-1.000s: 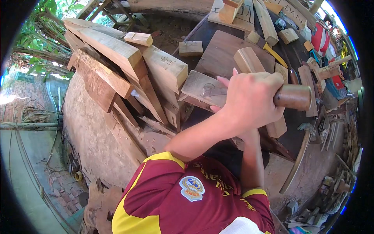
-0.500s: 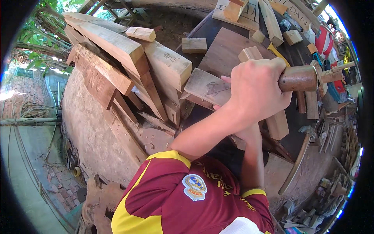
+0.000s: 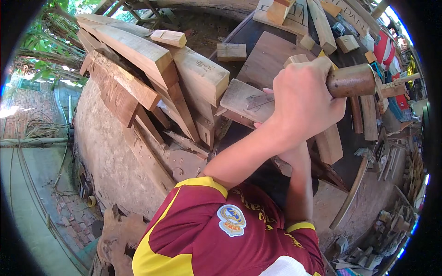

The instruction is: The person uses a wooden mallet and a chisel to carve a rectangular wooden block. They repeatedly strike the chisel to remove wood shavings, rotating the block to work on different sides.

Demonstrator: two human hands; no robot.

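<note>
My left hand (image 3: pixel 302 99) is closed around a chisel's cylindrical wooden handle (image 3: pixel 352 80). Its flat metal blade (image 3: pixel 258 100) rests on or just above a weathered wooden board (image 3: pixel 234 96). My right hand (image 3: pixel 294 155) grips that board from below the left one; its fingertips show at the board's edge, and the rest is largely hidden by my left hand and arm. A thick wooden bar (image 3: pixel 329 145) lies crosswise beneath, on a dark bench top (image 3: pixel 354 156). A wide brown plank (image 3: pixel 262 55) is just beyond the board.
Stacked beams (image 3: pixel 129 46) and planks (image 3: pixel 115 101) lean over a pale worktop (image 3: pixel 99 152) at left. Small blocks (image 3: pixel 231 52), cut boards, tools and a red-and-white item (image 3: pixel 382 48) crowd the back and right. A long-handled tool (image 3: pixel 350 193) lies at the bench's right side.
My left hand and the chisel handle have risen toward the upper edge, the handle end tilting further away from me. The board and my right hand shift only slightly in view.
</note>
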